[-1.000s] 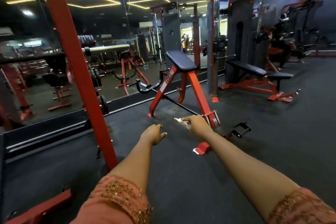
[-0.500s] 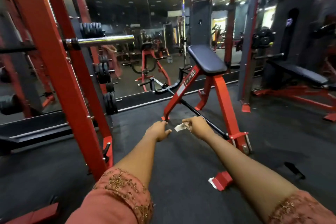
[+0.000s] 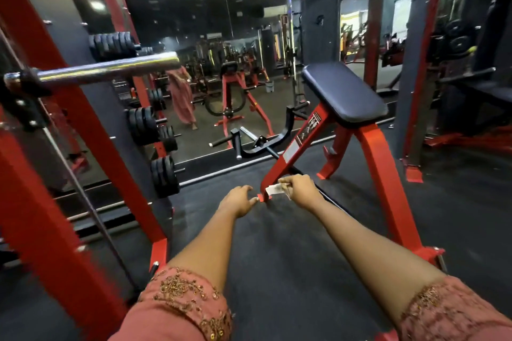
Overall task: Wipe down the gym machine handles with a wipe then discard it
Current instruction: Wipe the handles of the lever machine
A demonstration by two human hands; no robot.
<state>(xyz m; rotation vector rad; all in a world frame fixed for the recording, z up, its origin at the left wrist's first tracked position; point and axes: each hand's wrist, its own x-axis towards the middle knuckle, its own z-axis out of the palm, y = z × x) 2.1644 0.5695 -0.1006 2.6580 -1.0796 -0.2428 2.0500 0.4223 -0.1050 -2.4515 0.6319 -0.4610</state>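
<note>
A red row machine (image 3: 368,147) with a black chest pad (image 3: 343,91) stands ahead on the dark floor. Its black curved handle bar (image 3: 266,144) juts out to the left beyond my hands. My right hand (image 3: 300,191) is stretched forward, pinching a small white wipe (image 3: 274,189) by the machine's front leg. My left hand (image 3: 238,199) reaches out beside it with nothing in it, fingers loosely curled, fingertips near the leg's red foot.
A red rack upright (image 3: 55,147) fills the left side, with a chrome barbell sleeve (image 3: 110,68) at head height and black weight plates (image 3: 163,174) on pegs. A wall mirror (image 3: 221,63) lies beyond. More red machines (image 3: 471,97) stand at the right.
The view has closed in on the row machine and rack. Both outstretched hands are now nearer the machine's front leg, the right one still holding the wipe.
</note>
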